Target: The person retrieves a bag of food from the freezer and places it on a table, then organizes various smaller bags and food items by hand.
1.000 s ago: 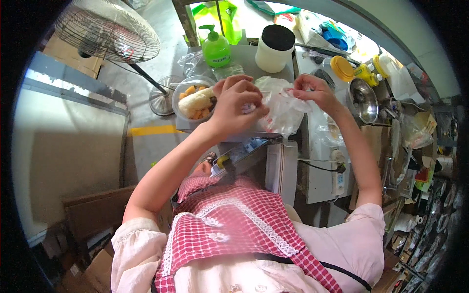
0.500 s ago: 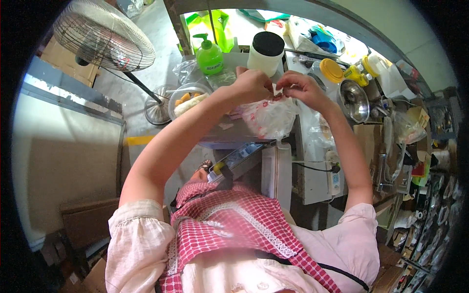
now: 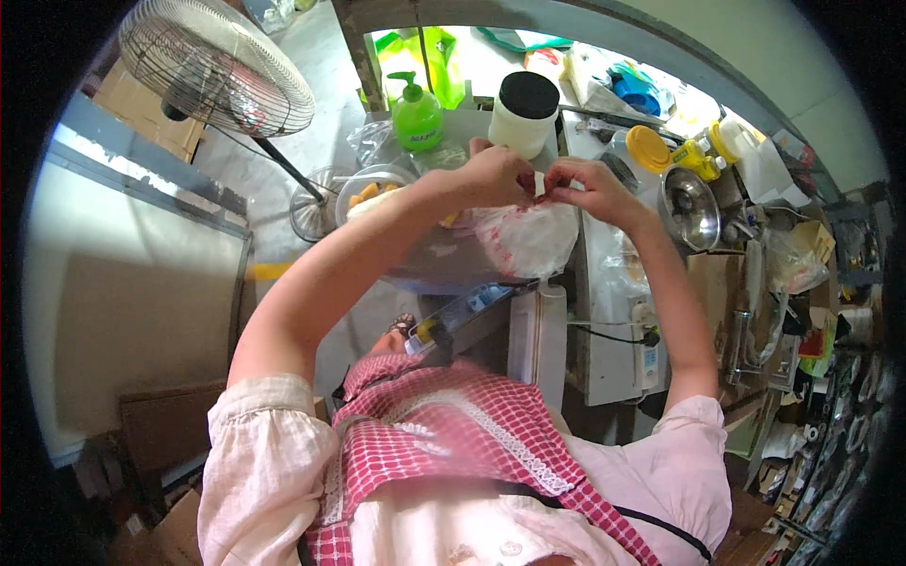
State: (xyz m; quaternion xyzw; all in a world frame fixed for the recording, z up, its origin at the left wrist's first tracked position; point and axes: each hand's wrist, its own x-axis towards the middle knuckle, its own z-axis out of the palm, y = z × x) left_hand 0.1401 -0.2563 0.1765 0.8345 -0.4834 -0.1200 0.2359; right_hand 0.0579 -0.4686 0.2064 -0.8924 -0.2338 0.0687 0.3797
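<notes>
Both left hand and right hand pinch the plastic bag's top.
Rounded body lies bodyward of the grip, near edge of grey table; hands about equally near; no clear long axis.

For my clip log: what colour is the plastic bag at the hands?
The plastic bag is translucent white with red markings, best seen in the head view.
</notes>
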